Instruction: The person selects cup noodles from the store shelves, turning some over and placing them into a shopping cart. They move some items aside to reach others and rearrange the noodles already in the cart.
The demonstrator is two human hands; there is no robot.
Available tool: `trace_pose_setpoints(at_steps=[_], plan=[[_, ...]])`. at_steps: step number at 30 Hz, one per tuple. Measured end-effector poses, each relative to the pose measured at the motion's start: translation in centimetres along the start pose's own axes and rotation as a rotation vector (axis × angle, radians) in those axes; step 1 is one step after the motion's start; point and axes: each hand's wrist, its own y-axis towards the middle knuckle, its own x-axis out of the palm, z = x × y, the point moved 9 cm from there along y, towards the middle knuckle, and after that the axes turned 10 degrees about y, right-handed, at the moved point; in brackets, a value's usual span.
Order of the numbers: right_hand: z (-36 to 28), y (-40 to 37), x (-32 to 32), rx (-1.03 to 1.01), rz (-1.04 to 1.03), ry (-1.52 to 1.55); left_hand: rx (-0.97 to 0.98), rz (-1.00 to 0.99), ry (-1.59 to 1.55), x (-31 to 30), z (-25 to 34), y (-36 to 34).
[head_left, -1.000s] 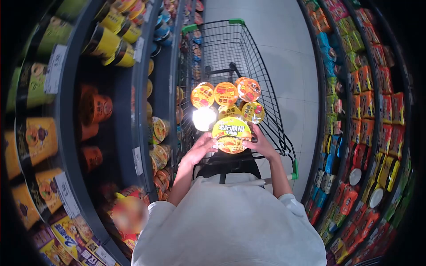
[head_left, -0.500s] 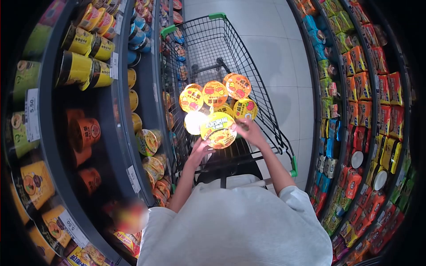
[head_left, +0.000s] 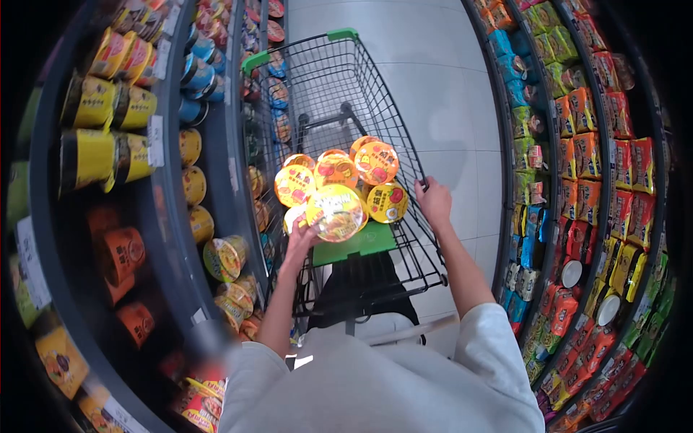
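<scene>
My left hand (head_left: 301, 237) holds the near-left edge of a large instant noodle bowl (head_left: 336, 213) with a yellow, glare-covered lid. Its fingers are partly hidden by the bowl. Directly behind are several smaller noodle bowls with orange lids, among them a right-hand bowl (head_left: 377, 162) and a left-hand bowl (head_left: 294, 185). A yellow-lidded bowl (head_left: 387, 203) sits to the right. All are at the near end of a black wire shopping cart (head_left: 342, 34) with green corners. My right hand (head_left: 435, 203) is closed round the cart's right side rail.
A green panel (head_left: 354, 244) lies at the cart's near end. Close on the left, a shelf holds yellow noodle tubs (head_left: 88, 160) and orange tubs (head_left: 124, 249). Bagged noodles (head_left: 578, 151) fill the right shelf. Tiled floor (head_left: 462, 94) runs between cart and right shelf.
My right hand has let go of the large noodle bowl and moved right to the cart's rail. My left hand stays on the bowl, which now rests lower left among the others. The green panel has come into view.
</scene>
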Motion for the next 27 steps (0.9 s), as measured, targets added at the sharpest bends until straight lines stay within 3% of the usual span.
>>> trace_pose_setpoints(at_steps=[9,14,18,20,25,27], plan=[[-1.0,0.0,-0.5,0.004,-0.023,0.006,0.198,0.105,0.154,2.1,11.4,22.1],[-1.0,0.3,-0.5,0.06,-0.047,0.015,-0.08,0.251,0.388,2.3,5.7,35.0],[-1.2,0.4,-0.9,0.087,-0.068,-0.005,-0.12,0.003,0.17,6.8,5.0,36.0],[-1.0,0.4,-0.7,0.085,-0.069,-0.004,-0.062,-0.014,0.318,6.7,3.1,39.4],[-1.2,0.4,-0.8,0.108,-0.065,-0.029,0.107,-0.013,0.666,7.9,3.6,39.6],[-1.4,0.4,-0.9,0.097,-0.052,-0.029,0.109,-0.074,0.605,7.9,3.4,39.2]])
